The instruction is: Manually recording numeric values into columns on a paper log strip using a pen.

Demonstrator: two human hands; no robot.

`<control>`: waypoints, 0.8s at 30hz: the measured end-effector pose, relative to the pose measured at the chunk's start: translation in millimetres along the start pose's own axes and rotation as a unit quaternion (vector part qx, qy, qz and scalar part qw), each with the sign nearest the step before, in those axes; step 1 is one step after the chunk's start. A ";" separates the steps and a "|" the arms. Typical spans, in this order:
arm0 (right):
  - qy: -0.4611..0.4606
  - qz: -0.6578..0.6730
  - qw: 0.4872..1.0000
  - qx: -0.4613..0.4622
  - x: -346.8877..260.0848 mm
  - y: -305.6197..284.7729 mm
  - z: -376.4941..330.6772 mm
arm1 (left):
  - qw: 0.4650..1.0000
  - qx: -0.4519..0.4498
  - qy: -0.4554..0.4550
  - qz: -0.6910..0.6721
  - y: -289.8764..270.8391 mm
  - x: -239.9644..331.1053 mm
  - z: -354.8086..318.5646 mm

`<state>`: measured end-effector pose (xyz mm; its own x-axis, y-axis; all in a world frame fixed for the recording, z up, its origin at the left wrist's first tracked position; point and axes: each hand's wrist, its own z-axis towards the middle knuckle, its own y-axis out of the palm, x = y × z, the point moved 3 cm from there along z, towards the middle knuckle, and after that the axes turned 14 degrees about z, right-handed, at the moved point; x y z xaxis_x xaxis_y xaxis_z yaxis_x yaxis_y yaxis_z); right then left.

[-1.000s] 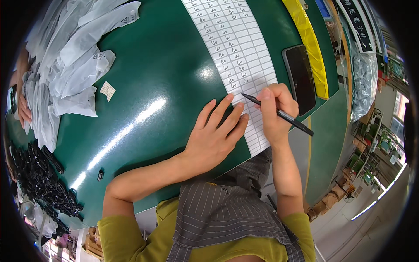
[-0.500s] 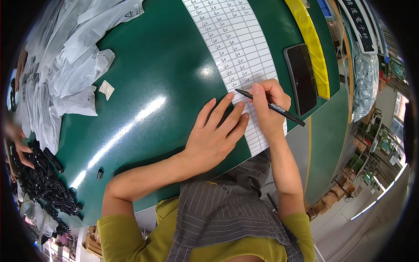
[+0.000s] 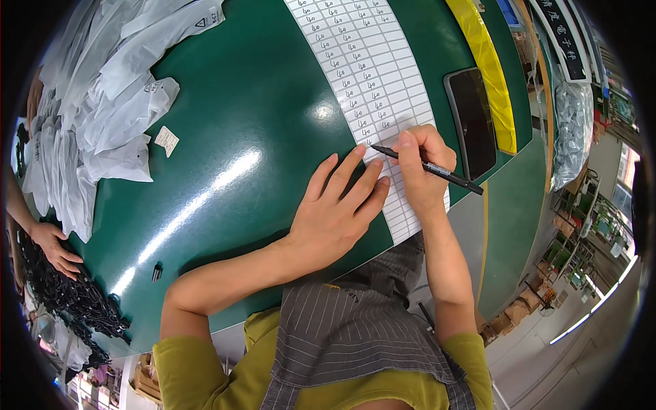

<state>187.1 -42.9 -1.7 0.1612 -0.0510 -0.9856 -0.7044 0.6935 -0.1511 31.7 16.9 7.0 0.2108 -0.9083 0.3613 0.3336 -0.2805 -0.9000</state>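
Observation:
A long white sheet of labels (image 3: 403, 76), ruled into small boxes, runs from the far edge toward me across the green table. Handwritten figures fill many boxes in its left columns. Between the thumb and fingers of my right hand (image 3: 425, 167) is a black marker pen (image 3: 447, 175), its tip touching a box near the sheet's left edge. My left hand (image 3: 335, 208) lies flat with fingers spread, its fingertips resting on the sheet's left edge just below the pen tip. On the table near my left elbow lies a small black pen cap (image 3: 157, 272).
A dark phone (image 3: 471, 123) lies right of the sheet, beside a yellow strip (image 3: 488, 75). White plastic bags (image 3: 116, 116) heap at the far left, near a small paper tag (image 3: 166, 141). Another person's hand (image 3: 58, 249) is over a pile of black cables (image 3: 68, 294).
The pen tip has shifted slightly right and down, leaving a fresh mark in the box. The other person's hand has moved right over the black cables. My left hand stays put.

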 end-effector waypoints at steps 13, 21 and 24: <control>0.043 0.061 0.997 0.013 -10.0 0.1 3.2 | 1.000 -0.005 0.000 0.002 -1.6 -0.4 0.6; 0.040 0.054 0.997 0.044 -4.3 -15.9 7.1 | 1.000 -0.019 0.004 -0.002 -1.0 0.5 1.1; 0.031 0.045 0.998 0.041 -4.9 -13.8 7.8 | 1.000 -0.021 0.006 0.001 -2.3 -0.3 1.3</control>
<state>201.4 -46.6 5.9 0.0557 -0.0278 -0.9981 -0.6541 0.7542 -0.0575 32.1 18.2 9.3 0.2000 -0.9125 0.3568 0.2940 -0.2915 -0.9103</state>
